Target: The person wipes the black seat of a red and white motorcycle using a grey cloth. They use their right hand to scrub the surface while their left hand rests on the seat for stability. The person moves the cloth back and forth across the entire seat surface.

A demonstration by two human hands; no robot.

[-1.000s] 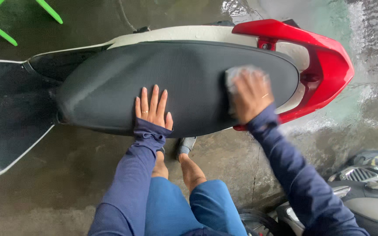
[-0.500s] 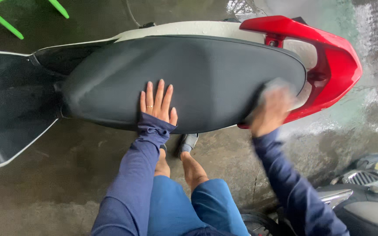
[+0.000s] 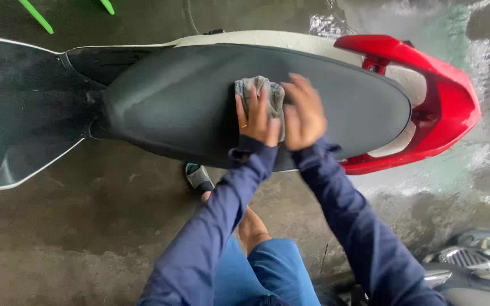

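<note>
Two hands are pressed onto one grey cloth (image 3: 262, 93) that lies bunched near the middle of a black scooter seat (image 3: 171, 107). The left hand (image 3: 256, 116) is laid with its fingers spread over the near left part of the cloth, a ring being seen on one finger. The right hand (image 3: 303, 110) is set just beside it, fingers bent down over the cloth's right edge; whether the cloth is truly gripped or only held down cannot be told. The two hands are touching or nearly touching at the thumbs.

The long axis of the seat is run left to right across the scene, the narrower rear end being pointed right, where it is wrapped by one red tail panel (image 3: 443, 96). A white body panel (image 3: 256, 39) is seen along the far edge of the seat. The dark footwell (image 3: 18, 113) is found at the left.

Two dark blue sleeves are seen, and blue trousers (image 3: 267, 272) below them. One sandalled foot (image 3: 198, 177) is placed on the wet concrete floor (image 3: 86, 226) just near the seat. Two green bars (image 3: 38, 16) are seen at the far left, and part of one other grey vehicle (image 3: 477, 260) at the near right.
</note>
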